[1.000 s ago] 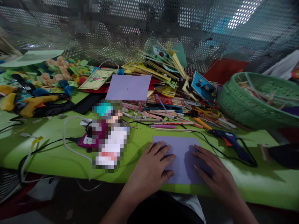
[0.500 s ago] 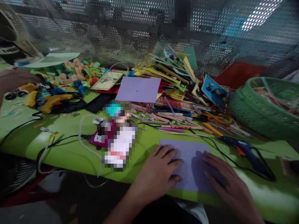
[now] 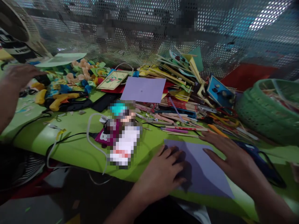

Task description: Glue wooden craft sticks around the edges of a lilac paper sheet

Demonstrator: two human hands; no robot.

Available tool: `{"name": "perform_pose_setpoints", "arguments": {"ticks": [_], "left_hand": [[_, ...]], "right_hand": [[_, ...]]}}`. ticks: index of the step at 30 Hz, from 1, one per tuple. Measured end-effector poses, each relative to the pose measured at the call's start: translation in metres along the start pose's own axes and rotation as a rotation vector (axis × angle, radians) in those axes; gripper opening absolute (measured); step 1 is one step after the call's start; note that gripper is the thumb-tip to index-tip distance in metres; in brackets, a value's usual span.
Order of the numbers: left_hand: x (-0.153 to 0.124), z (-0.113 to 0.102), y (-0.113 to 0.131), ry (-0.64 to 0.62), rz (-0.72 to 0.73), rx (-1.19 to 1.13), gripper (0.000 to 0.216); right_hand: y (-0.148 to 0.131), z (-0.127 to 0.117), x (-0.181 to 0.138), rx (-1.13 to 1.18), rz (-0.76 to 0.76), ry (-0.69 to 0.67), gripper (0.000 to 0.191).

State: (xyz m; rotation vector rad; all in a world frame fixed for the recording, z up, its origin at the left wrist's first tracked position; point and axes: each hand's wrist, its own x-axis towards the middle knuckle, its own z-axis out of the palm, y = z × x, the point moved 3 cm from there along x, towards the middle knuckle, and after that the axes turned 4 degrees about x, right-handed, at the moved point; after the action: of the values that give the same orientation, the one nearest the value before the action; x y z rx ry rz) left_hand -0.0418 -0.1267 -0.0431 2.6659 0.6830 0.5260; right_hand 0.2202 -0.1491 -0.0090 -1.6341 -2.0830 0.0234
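A lavender sheet of paper (image 3: pixel 203 174) lies flat on the green table (image 3: pixel 72 146) near its front edge. My left hand (image 3: pixel 162 172) rests on the sheet's left side with the fingers lying flat and a little curled. My right hand (image 3: pixel 230 157) hovers over the sheet's far right corner, fingers stretched out and apart, holding nothing. A blue glue gun (image 3: pixel 261 160) with a black cord lies just past my right hand.
A second lavender sheet (image 3: pixel 143 89) leans on a heap of craft cards and sticks (image 3: pixel 177 81). A green basket (image 3: pixel 268 109) stands at the right. Yellow glue guns (image 3: pixel 59 101), cables and paper flowers fill the left, where another person's hand (image 3: pixel 20 76) reaches in.
My right hand has lifted off the sheet and moved up toward its far right corner. The view has swung left, and another person's hand has come in at the left edge.
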Motion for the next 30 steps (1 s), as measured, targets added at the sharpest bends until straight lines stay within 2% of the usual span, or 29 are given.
{"name": "perform_pose_setpoints", "arguments": {"ticks": [5, 9, 13, 20, 24, 30], "left_hand": [[0.001, 0.001, 0.000, -0.005, 0.013, 0.011, 0.043], [0.001, -0.001, 0.001, -0.013, 0.015, 0.018, 0.041], [0.000, -0.001, 0.000, -0.007, 0.012, 0.009, 0.038], [0.000, 0.002, -0.001, 0.007, -0.003, -0.022, 0.042], [0.001, 0.002, -0.003, 0.007, -0.028, -0.052, 0.039], [0.003, -0.001, -0.007, 0.025, -0.143, -0.082, 0.038]], "right_hand": [[-0.008, 0.015, 0.053, -0.023, -0.146, -0.116, 0.033], [-0.018, 0.037, 0.078, -0.116, -0.204, -0.185, 0.032], [-0.021, 0.052, 0.089, -0.205, -0.210, -0.186, 0.033], [-0.010, 0.060, 0.087, -0.205, -0.162, -0.161, 0.025], [-0.006, 0.049, 0.086, -0.141, -0.133, -0.133, 0.025], [0.008, -0.008, 0.077, -0.080, 0.002, 0.131, 0.025]]}}
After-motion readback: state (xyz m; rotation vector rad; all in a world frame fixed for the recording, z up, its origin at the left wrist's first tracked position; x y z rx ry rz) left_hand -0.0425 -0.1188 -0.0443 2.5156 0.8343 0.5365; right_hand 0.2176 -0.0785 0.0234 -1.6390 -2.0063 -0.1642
